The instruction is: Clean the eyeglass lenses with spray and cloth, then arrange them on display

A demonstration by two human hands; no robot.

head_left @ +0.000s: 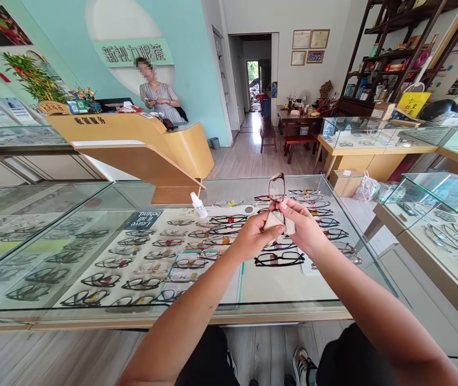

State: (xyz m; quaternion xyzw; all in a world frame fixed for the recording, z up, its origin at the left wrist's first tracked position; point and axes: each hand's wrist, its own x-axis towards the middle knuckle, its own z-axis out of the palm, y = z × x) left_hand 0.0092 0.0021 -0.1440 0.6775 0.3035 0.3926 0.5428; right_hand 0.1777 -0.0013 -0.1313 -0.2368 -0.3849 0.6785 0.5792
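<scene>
Both my hands are raised over a glass display counter (285,292). A pair of dark-red-framed glasses (276,188) stands on end between them, one lens sticking up above my fingers. My left hand (255,236) is closed, pinching a small pale cloth (274,221) against the lower part of the glasses. My right hand (303,224) is closed too, gripping the glasses and the cloth from the right. The lower lens is hidden by the cloth and my fingers.
Several rows of spectacle frames (164,252) lie inside the counter. A small white spray bottle (199,205) stands on the glass at the back. A person stands behind a wooden reception desk (144,145) at the far left. More glass cases (434,225) line the right side.
</scene>
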